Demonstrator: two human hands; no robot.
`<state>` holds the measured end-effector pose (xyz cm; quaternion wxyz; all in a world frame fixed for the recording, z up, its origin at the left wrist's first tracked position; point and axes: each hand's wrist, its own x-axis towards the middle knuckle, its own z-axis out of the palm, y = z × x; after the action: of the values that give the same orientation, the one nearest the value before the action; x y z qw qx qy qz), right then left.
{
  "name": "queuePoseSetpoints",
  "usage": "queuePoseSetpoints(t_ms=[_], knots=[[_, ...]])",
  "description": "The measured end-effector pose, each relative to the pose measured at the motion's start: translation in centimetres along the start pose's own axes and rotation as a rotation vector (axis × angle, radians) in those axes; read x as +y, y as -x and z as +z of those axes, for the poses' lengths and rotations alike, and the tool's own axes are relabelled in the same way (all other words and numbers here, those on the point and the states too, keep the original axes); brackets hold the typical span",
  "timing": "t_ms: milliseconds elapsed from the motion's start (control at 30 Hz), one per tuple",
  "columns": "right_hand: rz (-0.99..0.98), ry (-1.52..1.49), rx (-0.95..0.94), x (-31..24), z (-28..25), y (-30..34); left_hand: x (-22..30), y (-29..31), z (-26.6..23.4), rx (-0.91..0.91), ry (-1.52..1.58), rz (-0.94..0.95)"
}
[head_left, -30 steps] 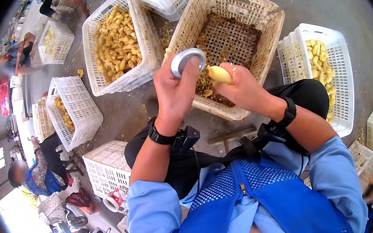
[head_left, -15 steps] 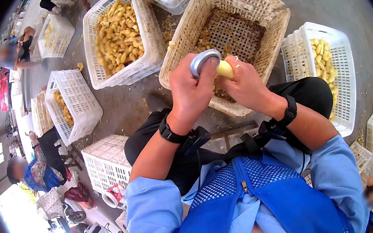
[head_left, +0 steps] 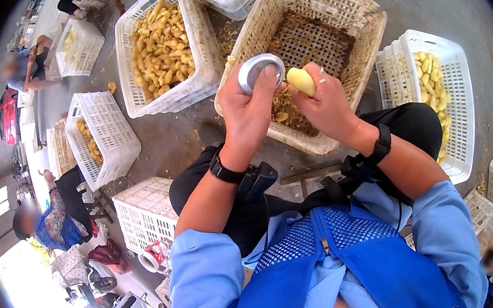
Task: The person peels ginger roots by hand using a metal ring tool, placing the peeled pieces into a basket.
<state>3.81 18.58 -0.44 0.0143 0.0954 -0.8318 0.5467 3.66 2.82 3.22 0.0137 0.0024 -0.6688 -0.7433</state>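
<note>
My left hand (head_left: 241, 100) is closed around a round silvery metal tool (head_left: 261, 73), its rim facing up and the thumb pressed on it. Between the fingers of my right hand (head_left: 327, 105) is a smooth, pale yellow peeled root piece (head_left: 301, 82), which looks like ginger. A small gap separates the piece from the tool. Both hands are over the near end of a stained, cream-coloured plastic basket (head_left: 368, 18), whose dirty bottom holds yellowish scraps (head_left: 297, 118). Small pale bits stick to my right hand.
Left of that basket, a white crate (head_left: 205, 55) holds many tan-yellow knobbly roots (head_left: 163, 51). To my right, another white crate (head_left: 461, 87) contains paler pieces (head_left: 431, 81). More crates (head_left: 103, 137) stand on the grey floor. At the left, a person (head_left: 56, 218) sits nearby.
My hands have moved apart, drawing the yellow piece off the metal tool. The tool's round face has turned more into view, and the piece now points up and left from my right fingers.
</note>
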Motion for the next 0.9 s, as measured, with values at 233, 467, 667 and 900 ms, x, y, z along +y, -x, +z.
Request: queuePoseSetpoints(t_ms=[233, 467, 667, 900], knots=[[0.004, 0.079, 0.008, 0.0, 0.0, 0.6, -0.4, 1.1, 0.5, -0.030, -0.121, 0.094], [-0.016, 0.137, 0.031, 1.2, 1.0, 0.7, -1.0, 0.6, 1.0, 0.076, -0.423, 0.229], [-0.010, 0.196, -0.054, 1.6, 1.1, 1.4, -1.4, -0.1, 1.3, 0.078, -0.584, 0.185], [0.042, 0.080, -0.202, 1.4, 1.4, 0.2, -3.0, -1.8, -0.3, 0.010, -0.349, -0.017]])
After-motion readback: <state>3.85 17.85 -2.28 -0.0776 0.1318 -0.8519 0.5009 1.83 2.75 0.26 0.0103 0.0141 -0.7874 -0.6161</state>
